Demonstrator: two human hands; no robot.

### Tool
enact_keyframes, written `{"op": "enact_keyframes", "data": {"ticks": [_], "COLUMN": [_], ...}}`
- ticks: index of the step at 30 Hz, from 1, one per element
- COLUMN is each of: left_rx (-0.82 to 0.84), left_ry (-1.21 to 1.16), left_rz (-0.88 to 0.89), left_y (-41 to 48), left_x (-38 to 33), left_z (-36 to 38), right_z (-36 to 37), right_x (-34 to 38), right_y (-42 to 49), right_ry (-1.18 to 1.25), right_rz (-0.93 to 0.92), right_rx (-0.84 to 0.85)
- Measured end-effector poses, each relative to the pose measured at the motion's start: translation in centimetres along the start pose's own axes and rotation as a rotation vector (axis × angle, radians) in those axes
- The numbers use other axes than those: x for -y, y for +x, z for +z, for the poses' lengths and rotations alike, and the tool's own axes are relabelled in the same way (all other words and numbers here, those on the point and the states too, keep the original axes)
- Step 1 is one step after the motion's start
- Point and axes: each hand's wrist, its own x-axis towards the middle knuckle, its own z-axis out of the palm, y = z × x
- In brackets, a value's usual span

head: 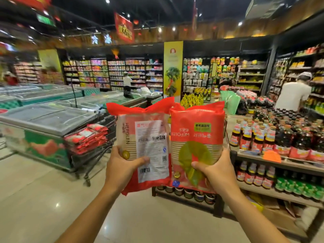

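Now, trolley (82, 160): wire, holding flat red packets.
left hand (121, 165): fingers and thumb clasp left pack low down.
left pack (149, 137): glossy red-and-clear plastic, stacked cups inside, raised mid-aisle.
right pack (196, 135): alike, touching it.
right hand (215, 169): grasps right pack's base.
bottles (280, 137): dark, round, shelved.

Cart (91, 139) left of packs (168, 142), bottles (280, 137) right

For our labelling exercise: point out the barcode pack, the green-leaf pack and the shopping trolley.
barcode pack (152, 130), head view, white label panel.
green-leaf pack (192, 120), head view, red upper front.
shopping trolley (84, 162), head view, lower wire basket.
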Motion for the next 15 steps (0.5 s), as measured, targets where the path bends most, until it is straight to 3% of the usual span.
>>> {"op": "enact_keyframes", "data": {"ticks": [15], "left_rx": [-0.184], "left_ry": [0.07], "left_rz": [0.004], "left_y": [19.8], "left_x": [6.4], "left_z": [-7.6], "right_z": [21.2], "right_x": [4.5], "right_y": [13.2], "right_ry": [0.023], "right_rz": [-0.079], "right_rx": [0.182]}}
